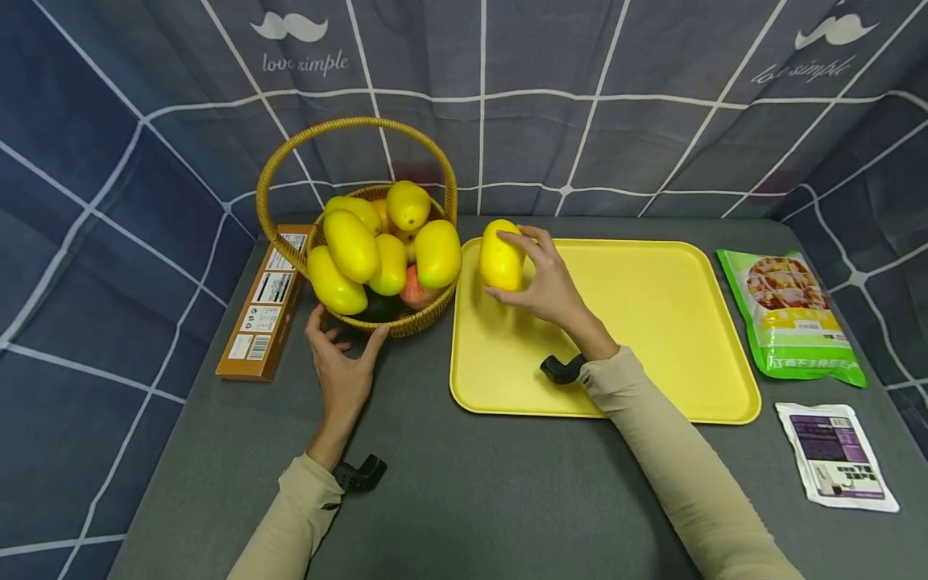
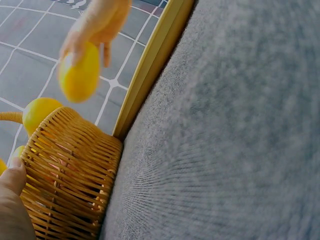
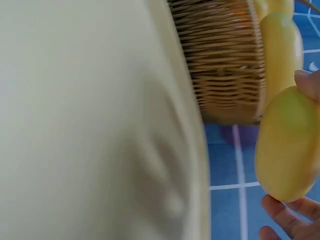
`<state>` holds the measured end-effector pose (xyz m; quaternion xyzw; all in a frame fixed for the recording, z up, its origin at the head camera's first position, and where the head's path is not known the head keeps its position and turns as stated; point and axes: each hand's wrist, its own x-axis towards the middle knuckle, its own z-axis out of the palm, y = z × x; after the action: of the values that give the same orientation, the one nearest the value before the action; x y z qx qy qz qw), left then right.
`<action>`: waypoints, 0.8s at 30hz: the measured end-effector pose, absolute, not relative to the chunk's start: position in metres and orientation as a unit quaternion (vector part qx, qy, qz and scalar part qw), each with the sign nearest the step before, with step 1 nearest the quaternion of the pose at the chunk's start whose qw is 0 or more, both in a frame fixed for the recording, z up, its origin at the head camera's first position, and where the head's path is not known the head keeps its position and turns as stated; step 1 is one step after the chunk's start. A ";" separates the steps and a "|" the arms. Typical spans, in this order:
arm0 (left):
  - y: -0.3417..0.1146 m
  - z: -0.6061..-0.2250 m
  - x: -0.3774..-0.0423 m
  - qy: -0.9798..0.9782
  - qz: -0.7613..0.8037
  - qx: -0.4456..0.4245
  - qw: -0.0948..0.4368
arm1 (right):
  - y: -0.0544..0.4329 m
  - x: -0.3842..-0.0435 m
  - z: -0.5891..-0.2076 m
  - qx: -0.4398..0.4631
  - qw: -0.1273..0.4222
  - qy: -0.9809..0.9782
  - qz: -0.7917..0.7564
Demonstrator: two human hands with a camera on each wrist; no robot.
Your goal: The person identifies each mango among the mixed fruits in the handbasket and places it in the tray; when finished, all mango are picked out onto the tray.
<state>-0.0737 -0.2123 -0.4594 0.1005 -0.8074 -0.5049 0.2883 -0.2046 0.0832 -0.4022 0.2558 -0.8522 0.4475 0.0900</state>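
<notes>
My right hand point(image 1: 545, 278) holds a yellow mango point(image 1: 499, 262) between thumb and fingers, above the left end of the yellow tray point(image 1: 616, 407). In the right wrist view this mango point(image 3: 286, 145) hangs beside the wicker basket point(image 3: 222, 65). At the basket's point(image 1: 416, 324) near side is my left hand point(image 1: 344, 370), gripping the rim; its thumb point(image 2: 12, 177) lies on the rim in the left wrist view. Several mangoes point(image 1: 351, 246) are heaped in the basket, with a reddish fruit point(image 1: 418, 290) and a dark green one point(image 1: 382, 308) lower down. An orange fruit behind them is mostly hidden.
A brown box point(image 1: 254, 330) lies left of the basket, partly under its handle's side. Right of the tray are a green food bag point(image 1: 797, 318) and a white and purple packet point(image 1: 837, 459). The basket's tall handle point(image 1: 355, 122) arches over the fruit; checked cloth hangs behind.
</notes>
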 end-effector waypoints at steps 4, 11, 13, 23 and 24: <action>-0.212 -0.459 -0.074 -0.809 -0.503 0.101 0.288 | 0.084 -0.210 -0.416 0.241 0.057 -0.866 0.434; -0.212 -0.458 -0.073 -0.809 -0.503 0.103 0.286 | 0.079 -0.215 -0.427 0.237 0.025 -0.878 0.415; -0.212 -0.458 -0.073 -0.809 -0.504 0.102 0.286 | 0.078 -0.216 -0.428 0.234 0.016 -0.881 0.411; -0.212 -0.458 -0.074 -0.804 -0.511 0.096 0.290 | 0.075 -0.220 -0.433 0.217 -0.018 -0.887 0.407; -0.213 -0.459 -0.074 -0.803 -0.512 0.095 0.291 | 0.075 -0.221 -0.434 0.216 -0.021 -0.888 0.406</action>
<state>-0.0743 -0.2126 -0.4587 0.0947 -0.8025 -0.5119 0.2914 -0.2207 0.0750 -0.4342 0.2157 -0.8876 0.4065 -0.0208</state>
